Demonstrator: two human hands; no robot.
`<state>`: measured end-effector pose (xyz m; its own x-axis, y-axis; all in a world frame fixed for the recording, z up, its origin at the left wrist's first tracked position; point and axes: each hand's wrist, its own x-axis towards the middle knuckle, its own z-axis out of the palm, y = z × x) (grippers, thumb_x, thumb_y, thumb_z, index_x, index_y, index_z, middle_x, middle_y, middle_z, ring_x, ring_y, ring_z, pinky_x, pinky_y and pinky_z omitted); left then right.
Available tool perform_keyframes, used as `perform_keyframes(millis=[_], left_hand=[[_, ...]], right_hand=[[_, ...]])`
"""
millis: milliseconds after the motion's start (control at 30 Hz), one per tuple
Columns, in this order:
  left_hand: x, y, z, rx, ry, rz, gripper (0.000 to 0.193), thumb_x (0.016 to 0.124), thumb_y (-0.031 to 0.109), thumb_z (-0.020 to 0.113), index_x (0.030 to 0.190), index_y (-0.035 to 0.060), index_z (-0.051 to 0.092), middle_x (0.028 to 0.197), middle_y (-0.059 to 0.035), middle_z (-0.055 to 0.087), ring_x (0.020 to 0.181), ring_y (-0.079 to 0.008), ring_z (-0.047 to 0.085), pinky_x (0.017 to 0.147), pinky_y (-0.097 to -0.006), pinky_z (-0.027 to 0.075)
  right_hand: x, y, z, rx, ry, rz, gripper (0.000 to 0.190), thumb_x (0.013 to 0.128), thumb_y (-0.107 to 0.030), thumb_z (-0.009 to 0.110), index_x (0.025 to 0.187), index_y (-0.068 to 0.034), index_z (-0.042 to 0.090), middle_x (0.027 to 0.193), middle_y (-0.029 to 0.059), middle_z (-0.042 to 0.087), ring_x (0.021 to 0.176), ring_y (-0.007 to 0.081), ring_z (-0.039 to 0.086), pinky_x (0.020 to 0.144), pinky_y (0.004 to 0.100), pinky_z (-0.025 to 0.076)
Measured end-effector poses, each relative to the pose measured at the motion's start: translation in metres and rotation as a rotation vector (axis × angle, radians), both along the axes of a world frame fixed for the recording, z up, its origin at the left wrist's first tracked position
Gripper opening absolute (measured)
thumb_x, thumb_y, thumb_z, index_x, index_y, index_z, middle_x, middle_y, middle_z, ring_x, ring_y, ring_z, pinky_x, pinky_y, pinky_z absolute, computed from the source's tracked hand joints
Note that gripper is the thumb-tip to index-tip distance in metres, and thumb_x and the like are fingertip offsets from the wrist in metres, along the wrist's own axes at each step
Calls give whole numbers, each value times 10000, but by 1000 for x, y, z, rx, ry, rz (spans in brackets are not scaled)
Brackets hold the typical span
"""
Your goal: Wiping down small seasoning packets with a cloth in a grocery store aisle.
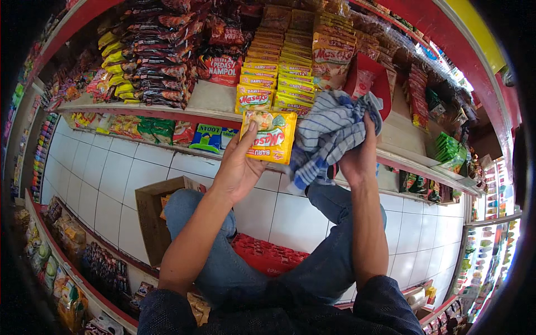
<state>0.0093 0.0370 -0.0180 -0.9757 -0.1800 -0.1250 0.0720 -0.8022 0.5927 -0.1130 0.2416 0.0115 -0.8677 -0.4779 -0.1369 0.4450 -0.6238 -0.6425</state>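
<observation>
My left hand [240,167] grips a yellow Masako seasoning packet [270,138], thumb across its front, in front of the shelf edge. My right hand [360,155] is closed on a crumpled blue and white striped cloth [331,130], which hangs down beside the packet; some of the fingers are behind the cloth. Just beyond the held packet, yellow Masako packets [256,98] stand in two rows on the shelf. A larger Masako pouch [333,56] and a red container [383,83] are behind the cloth.
Stacked dark noodle-like packets [161,75] fill the shelf at left. A lower shelf holds blue and green packets [207,136]. An open cardboard box [153,217] stands on the tiled floor by my left knee, and a red patterned object [268,255] lies between my legs. Another stocked shelf [83,284] runs behind at left.
</observation>
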Motion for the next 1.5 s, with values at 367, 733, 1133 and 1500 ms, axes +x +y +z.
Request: perform_keyframes(millis=[367, 733, 1133, 1500], left_hand=[[-2, 10, -37, 60, 248, 58, 549, 994, 304, 646, 1466, 125, 431, 1225, -43, 607, 1110, -169, 619, 1001, -323, 516], [6, 3, -3, 204, 89, -129, 779, 982, 681, 412, 1436, 51, 483, 1384, -111, 586, 1273, -235, 566, 1102, -396, 426], [10, 11, 12, 62, -46, -6, 791, 977, 699, 406, 1462, 76, 457, 1422, -70, 565, 1300, -186, 540, 1107, -385, 418], [7, 9, 7, 24, -152, 15, 794, 974, 734, 341, 1432, 104, 492, 1345, -86, 611, 1194, -207, 627, 1060, -387, 483]], right_hand=[[82, -58, -9, 526, 1139, -49, 607, 877, -237, 702, 1434, -99, 502, 1552, 211, 389, 1470, 343, 353, 1196, 458, 263], [34, -45, -21, 942, 1124, -124, 739, 752, 13, 741, 1426, -153, 487, 1496, 179, 468, 1376, 394, 468, 1151, 502, 356], [39, -62, -22, 866, 1350, 22, 698, 812, -39, 682, 1466, -133, 458, 1518, 175, 441, 1443, 362, 382, 1200, 530, 256], [52, -54, -22, 952, 1710, -53, 669, 710, -151, 803, 1343, -152, 586, 1423, 145, 529, 1365, 348, 479, 1084, 503, 407]])
